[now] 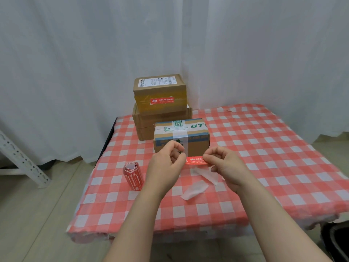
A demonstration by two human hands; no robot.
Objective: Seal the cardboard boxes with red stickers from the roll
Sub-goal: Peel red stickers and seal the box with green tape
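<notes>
Red sticker [195, 161] stretched just in front of the green-printed box [196, 140], 1 end pinched by left hand [164, 165], the other by right hand [225, 165]. Sticker roll [133, 175] front-left of that box.

Red sticker [195, 160] with white print, peeled, level in the air, pinched at both ends, just at 6 o'clock of the taped box [198, 143]. Sticker roll [132, 175] standing on end on the tabletop [264, 148], at 8 o'clock of that box. At 11 o'clock, upper box [160, 87] stacked on lower box [145, 125], applied sticker [162, 101] across its front.
</notes>
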